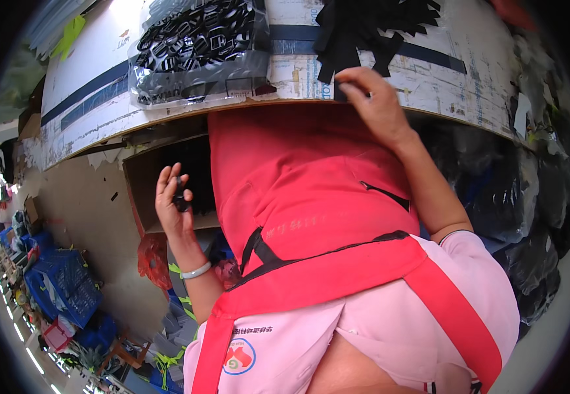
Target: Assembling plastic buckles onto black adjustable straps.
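My left hand is raised over the open box, its fingers curled round a small black piece that looks like a plastic buckle; its exact shape is partly hidden. At the table's front edge my right hand pinches a short black webbing strap between thumb and fingers. Just beyond it lies a pile of black webbing straps. To the left of the pile, a clear plastic bag stands open, full of black plastic buckles.
The worktable has a worn white top with dark tape. Below its edge stands an open cardboard box, beside my red apron. Dark plastic bags fill the right side. On the floor at left are blue crates and a red bag.
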The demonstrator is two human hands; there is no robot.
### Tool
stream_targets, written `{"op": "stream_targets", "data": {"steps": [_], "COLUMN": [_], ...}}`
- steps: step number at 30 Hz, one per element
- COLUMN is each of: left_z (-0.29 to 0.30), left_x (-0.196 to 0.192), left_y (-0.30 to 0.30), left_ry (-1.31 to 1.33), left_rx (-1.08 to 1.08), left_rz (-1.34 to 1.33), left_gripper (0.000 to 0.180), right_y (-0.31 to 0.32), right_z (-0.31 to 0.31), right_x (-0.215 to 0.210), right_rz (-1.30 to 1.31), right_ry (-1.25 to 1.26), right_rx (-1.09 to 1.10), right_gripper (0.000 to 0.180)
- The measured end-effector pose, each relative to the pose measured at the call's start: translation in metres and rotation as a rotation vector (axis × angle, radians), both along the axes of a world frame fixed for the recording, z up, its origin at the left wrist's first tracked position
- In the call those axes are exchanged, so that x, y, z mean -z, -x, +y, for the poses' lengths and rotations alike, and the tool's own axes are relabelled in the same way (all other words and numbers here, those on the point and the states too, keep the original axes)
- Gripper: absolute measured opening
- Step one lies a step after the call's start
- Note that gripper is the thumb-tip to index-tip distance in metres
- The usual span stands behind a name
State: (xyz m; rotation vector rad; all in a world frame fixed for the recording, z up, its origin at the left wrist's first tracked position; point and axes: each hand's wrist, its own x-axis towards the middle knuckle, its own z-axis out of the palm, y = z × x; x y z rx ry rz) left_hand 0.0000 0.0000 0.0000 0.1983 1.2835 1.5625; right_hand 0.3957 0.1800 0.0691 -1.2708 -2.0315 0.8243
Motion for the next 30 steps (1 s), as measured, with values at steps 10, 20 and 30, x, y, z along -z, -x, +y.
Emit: {"op": "stream_targets", "data": {"steps": [10, 20, 30], "left_z": [0.069, 0.058, 0.070], "left_x": [-0.024, -0.022, -0.030], "left_y": [-0.093, -0.131, -0.147], "left_ry": [-0.103, 0.020, 0.012], "left_rx": [0.367, 0.508, 0.525], "left_rz": [-0.186, -0.118, -0.005], "left_gripper": [0.046, 0.022, 0.022], "right_y": [0.025, 0.026, 0.024], "right_z": [0.013, 0.069, 0.124], "right_x": [0.031, 0.012, 0.007], "right_rz": [0.006, -0.060, -0.140], "right_ry": [-0.081, -0.372, -0.570], "right_rx": [-0.008, -0.050, -0.125], "right_gripper": [0.023, 0.023, 0.020]}}
